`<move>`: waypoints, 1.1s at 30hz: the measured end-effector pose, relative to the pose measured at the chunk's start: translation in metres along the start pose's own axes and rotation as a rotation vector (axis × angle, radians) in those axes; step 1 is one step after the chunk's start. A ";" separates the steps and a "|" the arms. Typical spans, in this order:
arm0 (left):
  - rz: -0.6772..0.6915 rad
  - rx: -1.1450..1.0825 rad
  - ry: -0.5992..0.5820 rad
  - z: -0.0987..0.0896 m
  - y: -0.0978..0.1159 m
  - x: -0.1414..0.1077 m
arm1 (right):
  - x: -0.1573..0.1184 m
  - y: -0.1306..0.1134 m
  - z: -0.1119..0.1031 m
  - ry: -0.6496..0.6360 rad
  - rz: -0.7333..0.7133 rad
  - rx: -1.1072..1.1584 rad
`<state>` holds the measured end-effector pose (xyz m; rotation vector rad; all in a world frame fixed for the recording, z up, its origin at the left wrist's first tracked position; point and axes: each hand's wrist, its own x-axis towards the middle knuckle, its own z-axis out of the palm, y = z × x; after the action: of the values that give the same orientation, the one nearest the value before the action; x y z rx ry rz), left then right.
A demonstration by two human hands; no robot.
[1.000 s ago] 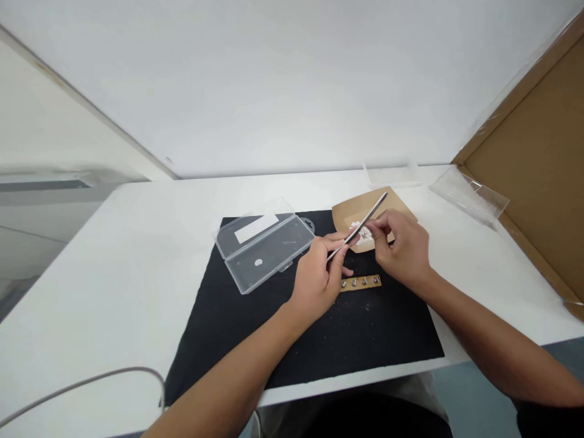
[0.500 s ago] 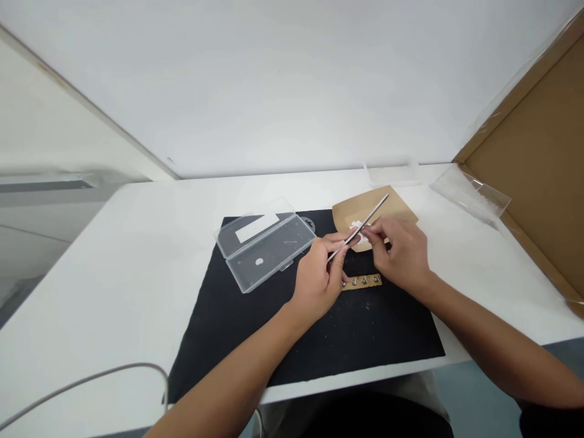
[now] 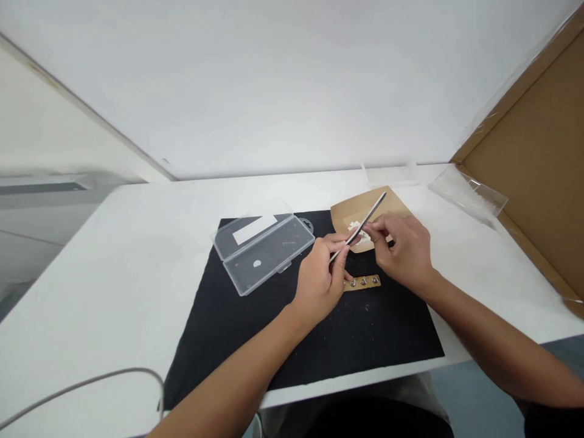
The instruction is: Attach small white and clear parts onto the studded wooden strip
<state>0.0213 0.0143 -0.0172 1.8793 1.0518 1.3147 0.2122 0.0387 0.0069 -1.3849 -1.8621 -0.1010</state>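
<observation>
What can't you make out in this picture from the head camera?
All in the head view:
Anything pinched by the right hand: too small, behind its fingertips.
Broad faces of the thin board in the left hand: seen nearly edge-on.
Left end of the brown strip: hidden by the left hand.
White pieces: too small, partly covered by the board.
Cable: cut off by the left edge.

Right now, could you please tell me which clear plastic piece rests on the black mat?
The hinged case, open beside the left hand; one clear piece near the cardboard and another at the back sit on the white table.
</observation>
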 end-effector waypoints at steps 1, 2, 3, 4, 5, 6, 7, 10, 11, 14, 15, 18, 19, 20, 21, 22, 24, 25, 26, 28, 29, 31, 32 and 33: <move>-0.004 0.002 0.000 0.000 0.000 0.000 | 0.000 0.000 0.000 -0.001 0.001 -0.002; -0.003 0.003 -0.003 0.000 0.000 0.000 | 0.000 0.000 0.000 0.010 0.012 -0.008; 0.000 0.006 -0.008 0.000 -0.001 0.000 | 0.001 0.000 0.000 0.026 0.026 -0.015; 0.003 0.012 -0.016 0.000 -0.001 0.000 | 0.001 0.000 0.000 0.035 0.035 -0.016; 0.007 0.023 -0.019 -0.001 -0.001 0.000 | 0.001 0.000 0.000 0.036 0.033 -0.013; 0.010 0.036 -0.017 -0.001 -0.002 0.000 | 0.001 0.000 0.000 0.031 0.017 -0.008; 0.013 0.047 -0.013 -0.001 -0.002 0.000 | 0.001 0.000 0.001 0.017 -0.011 -0.002; 0.018 0.064 -0.001 -0.001 -0.003 0.000 | 0.000 0.000 0.001 0.003 -0.050 -0.016; 0.019 0.067 -0.005 -0.002 -0.004 0.000 | 0.001 0.000 0.002 0.013 -0.036 -0.026; 0.018 0.084 -0.015 -0.002 -0.004 0.000 | 0.001 0.000 0.002 -0.007 -0.034 -0.024; 0.019 0.090 -0.014 -0.003 -0.004 0.000 | 0.001 -0.001 0.002 -0.028 -0.054 -0.020; 0.027 0.107 -0.013 -0.003 -0.003 0.000 | 0.002 -0.001 0.002 -0.019 -0.049 -0.036; 0.037 0.120 -0.015 -0.002 -0.003 0.001 | 0.002 -0.002 0.002 0.001 -0.029 -0.042; 0.048 0.137 -0.015 -0.002 -0.003 0.001 | 0.002 -0.002 0.002 0.015 -0.015 -0.042; 0.059 0.156 -0.010 -0.002 -0.004 0.001 | 0.002 -0.002 0.001 0.011 -0.017 -0.033; 0.067 0.173 -0.003 -0.001 -0.004 0.001 | 0.002 -0.003 0.001 -0.009 -0.036 -0.019; 0.075 0.194 0.017 0.000 -0.005 0.003 | 0.002 -0.003 0.001 -0.043 -0.063 -0.002; 0.079 0.197 0.023 0.001 -0.005 0.004 | 0.002 -0.004 0.001 -0.040 -0.054 -0.003; 0.086 0.196 0.025 0.002 -0.005 0.005 | 0.003 -0.003 0.001 -0.026 -0.030 -0.011; 0.098 0.194 0.023 0.003 -0.005 0.007 | 0.004 -0.003 0.000 -0.011 0.003 -0.017; 0.098 0.192 0.021 0.003 -0.004 0.007 | 0.005 -0.003 0.000 -0.018 0.002 -0.012; 0.090 0.190 0.022 0.003 -0.004 0.008 | 0.005 -0.003 0.000 -0.041 -0.030 0.011; 0.087 0.190 0.023 0.003 -0.004 0.008 | 0.005 -0.003 0.000 -0.042 -0.035 0.017; 0.086 0.190 0.022 0.003 -0.004 0.008 | 0.005 -0.003 0.000 -0.034 -0.028 0.016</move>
<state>0.0244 0.0232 -0.0180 2.0755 1.1533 1.3256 0.2095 0.0415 0.0108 -1.3577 -1.9065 -0.0765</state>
